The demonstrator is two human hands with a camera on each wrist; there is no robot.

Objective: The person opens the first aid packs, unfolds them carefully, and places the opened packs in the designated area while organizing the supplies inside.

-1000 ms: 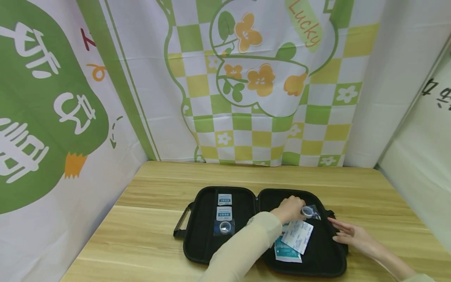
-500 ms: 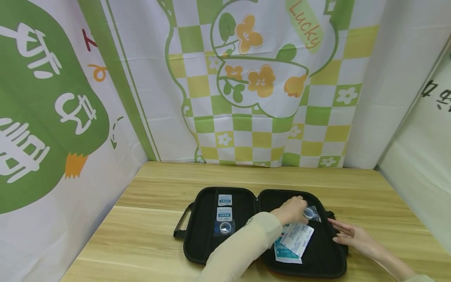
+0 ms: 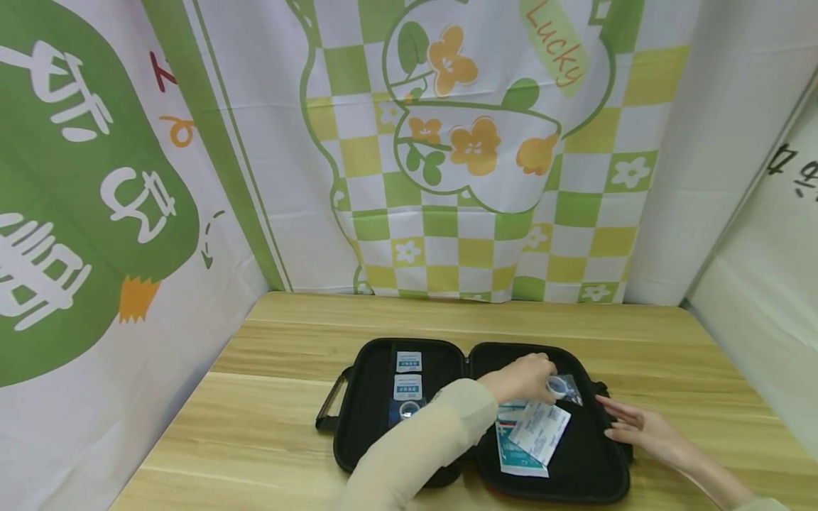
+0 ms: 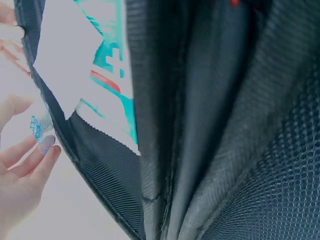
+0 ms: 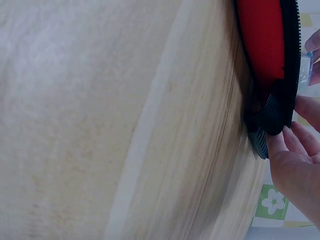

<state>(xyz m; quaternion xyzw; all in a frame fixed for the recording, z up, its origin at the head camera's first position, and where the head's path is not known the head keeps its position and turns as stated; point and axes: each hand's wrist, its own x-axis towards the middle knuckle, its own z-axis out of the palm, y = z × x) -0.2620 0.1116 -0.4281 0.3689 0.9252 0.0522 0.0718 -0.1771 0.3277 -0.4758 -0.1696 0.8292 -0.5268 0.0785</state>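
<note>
A black zip case (image 3: 591, 454) lies unfolded on the table, its outside red in the right wrist view. My left hand (image 3: 524, 377) reaches into its right half and pinches the edge of a clear packet with a white tape roll (image 3: 558, 387); the grip is partly hidden in the head view. My right hand (image 3: 645, 429) holds the case's right rim, thumb and fingers either side in the right wrist view. Below my left hand, a white printed packet (image 3: 542, 431) overlaps a teal-and-white packet (image 3: 519, 458).
In the case's left half are two small white-and-blue sachets (image 3: 409, 362) and another packaged roll (image 3: 409, 409), partly behind my left sleeve (image 3: 422, 443). A carry handle (image 3: 332, 401) sticks out left. Patterned curtains (image 3: 473, 234) close off the table's (image 3: 281, 397) back and sides.
My left forearm has shifted a little left and now covers part of the roll in the left half. The pinched packet has barely moved. My right hand stays at the rim.
</note>
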